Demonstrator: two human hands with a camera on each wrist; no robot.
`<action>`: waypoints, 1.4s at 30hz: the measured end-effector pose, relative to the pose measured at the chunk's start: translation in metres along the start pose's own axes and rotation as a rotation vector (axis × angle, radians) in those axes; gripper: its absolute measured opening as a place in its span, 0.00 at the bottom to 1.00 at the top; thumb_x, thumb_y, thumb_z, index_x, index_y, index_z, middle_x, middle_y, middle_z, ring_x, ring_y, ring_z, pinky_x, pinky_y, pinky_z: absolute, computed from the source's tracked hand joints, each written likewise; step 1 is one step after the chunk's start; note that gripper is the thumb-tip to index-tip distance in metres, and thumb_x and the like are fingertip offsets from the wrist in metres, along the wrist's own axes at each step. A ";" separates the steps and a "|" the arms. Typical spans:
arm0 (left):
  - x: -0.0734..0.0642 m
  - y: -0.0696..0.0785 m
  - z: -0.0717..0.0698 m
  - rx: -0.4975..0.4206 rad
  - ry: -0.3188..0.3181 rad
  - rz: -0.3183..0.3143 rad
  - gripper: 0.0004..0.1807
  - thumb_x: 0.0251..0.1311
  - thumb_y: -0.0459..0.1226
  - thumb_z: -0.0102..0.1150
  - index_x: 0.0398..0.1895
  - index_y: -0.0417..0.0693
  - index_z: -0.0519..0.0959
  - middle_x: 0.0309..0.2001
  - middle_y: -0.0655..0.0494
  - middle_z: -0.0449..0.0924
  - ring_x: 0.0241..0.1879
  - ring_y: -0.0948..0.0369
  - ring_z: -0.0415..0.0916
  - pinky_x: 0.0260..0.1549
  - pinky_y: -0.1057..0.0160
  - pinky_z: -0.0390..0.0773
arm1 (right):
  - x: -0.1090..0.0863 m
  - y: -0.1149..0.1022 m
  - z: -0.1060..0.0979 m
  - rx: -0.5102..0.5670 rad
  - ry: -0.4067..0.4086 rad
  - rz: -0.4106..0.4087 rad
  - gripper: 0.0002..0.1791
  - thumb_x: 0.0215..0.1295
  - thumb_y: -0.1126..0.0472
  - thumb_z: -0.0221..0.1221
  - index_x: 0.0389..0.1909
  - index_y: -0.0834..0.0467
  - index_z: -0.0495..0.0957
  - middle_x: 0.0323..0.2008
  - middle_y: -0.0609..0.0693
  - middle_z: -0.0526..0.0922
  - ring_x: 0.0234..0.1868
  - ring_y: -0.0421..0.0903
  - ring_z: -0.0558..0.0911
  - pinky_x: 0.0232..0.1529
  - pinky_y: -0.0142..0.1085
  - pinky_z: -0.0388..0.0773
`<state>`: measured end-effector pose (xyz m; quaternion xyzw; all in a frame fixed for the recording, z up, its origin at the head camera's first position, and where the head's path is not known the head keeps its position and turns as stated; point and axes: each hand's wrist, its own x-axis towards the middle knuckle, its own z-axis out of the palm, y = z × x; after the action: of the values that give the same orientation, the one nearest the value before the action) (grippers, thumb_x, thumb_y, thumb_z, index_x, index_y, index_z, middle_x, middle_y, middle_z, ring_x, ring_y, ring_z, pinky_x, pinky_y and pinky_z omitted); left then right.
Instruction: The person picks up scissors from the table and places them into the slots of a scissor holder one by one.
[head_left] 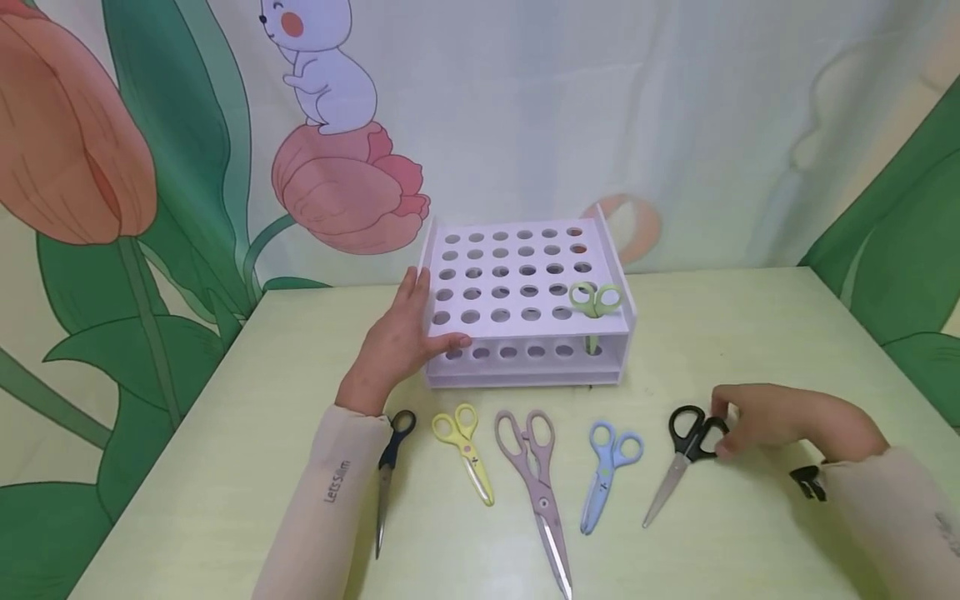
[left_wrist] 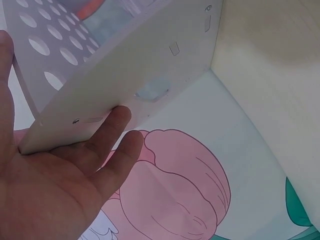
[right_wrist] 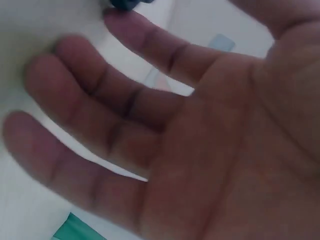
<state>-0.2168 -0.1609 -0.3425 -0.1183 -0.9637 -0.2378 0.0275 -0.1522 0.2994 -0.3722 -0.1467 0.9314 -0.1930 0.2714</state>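
Black-handled scissors (head_left: 682,457) seemingly at pickup step: right hand (head_left: 780,418) touches them, can't tell if pinching; left hand (head_left: 393,342) spread against perforated rack (head_left: 514,302). Next likely needs firm grip.

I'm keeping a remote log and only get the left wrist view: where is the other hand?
Observer: The right hand is at a handle loop of the black-handled metal scissors.

Operator: Does the white, many-holed rack hold any scissors?

Observer: Yes, green-handled scissors stand in its front right corner, handles up.

Operator: And what lies beside the beige fabric left sleeve?

Observer: Slim, dark-handled metal scissors, flat on the table.
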 end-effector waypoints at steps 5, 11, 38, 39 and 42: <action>0.001 -0.002 0.000 -0.003 -0.012 -0.011 0.66 0.54 0.62 0.70 0.82 0.46 0.38 0.81 0.46 0.31 0.74 0.45 0.56 0.64 0.46 0.66 | 0.004 -0.009 0.013 -0.003 -0.004 0.010 0.29 0.54 0.58 0.74 0.51 0.57 0.67 0.30 0.49 0.72 0.30 0.48 0.70 0.33 0.41 0.65; 0.002 -0.004 0.001 -0.018 -0.011 -0.022 0.66 0.54 0.61 0.70 0.83 0.47 0.38 0.82 0.47 0.31 0.74 0.44 0.55 0.64 0.45 0.66 | 0.013 -0.015 0.019 -0.032 0.074 -0.069 0.27 0.55 0.57 0.74 0.50 0.53 0.69 0.23 0.48 0.71 0.25 0.45 0.70 0.29 0.40 0.67; -0.002 0.000 0.001 0.012 0.002 0.014 0.65 0.54 0.60 0.70 0.82 0.45 0.39 0.81 0.44 0.33 0.72 0.44 0.60 0.59 0.45 0.72 | -0.007 -0.002 -0.012 0.132 0.339 -0.230 0.21 0.61 0.50 0.71 0.47 0.54 0.73 0.23 0.43 0.79 0.26 0.40 0.75 0.31 0.35 0.72; -0.002 0.000 0.001 0.009 0.002 0.011 0.65 0.54 0.60 0.70 0.82 0.45 0.39 0.81 0.44 0.33 0.72 0.44 0.59 0.59 0.44 0.71 | -0.007 -0.002 -0.013 0.182 0.337 -0.240 0.21 0.63 0.52 0.70 0.49 0.55 0.72 0.25 0.44 0.82 0.28 0.40 0.77 0.33 0.35 0.73; 0.000 -0.001 0.001 0.006 -0.004 0.007 0.65 0.54 0.61 0.70 0.82 0.46 0.39 0.81 0.44 0.32 0.72 0.44 0.59 0.59 0.44 0.71 | -0.006 0.000 -0.015 0.403 0.324 -0.300 0.17 0.69 0.64 0.65 0.51 0.63 0.69 0.33 0.54 0.87 0.34 0.44 0.85 0.39 0.36 0.81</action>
<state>-0.2168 -0.1614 -0.3444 -0.1221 -0.9640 -0.2347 0.0269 -0.1564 0.3062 -0.3578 -0.1933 0.8733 -0.4331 0.1113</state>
